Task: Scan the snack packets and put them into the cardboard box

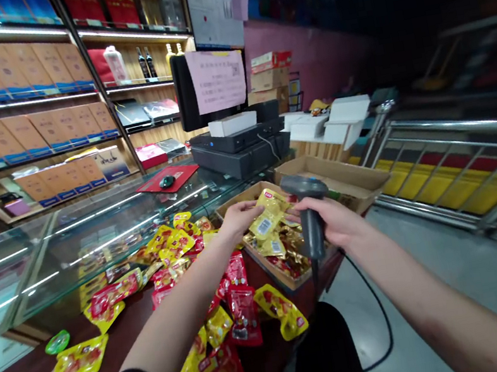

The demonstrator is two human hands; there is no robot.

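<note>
My right hand (335,219) is wrapped around the handle of a dark grey barcode scanner (312,226), whose cable hangs down toward the floor. Between my hands, over a cardboard box (278,277), is a yellow snack packet (266,221) with a white barcode label facing up. The fingers of my left hand (241,218) are closed on its left edge. Right-hand fingertips reach close to the packet's other side; whether they touch it is unclear. Gold and red packets (291,252) lie in the box under it.
Loose red packets (243,315) and yellow packets (283,311) are strewn over the dark red tabletop (129,354). Behind stand a glass counter (91,223), a mouse (166,181), and a monitor (187,94). Another carton (347,172) sits back right, near a metal railing (449,176).
</note>
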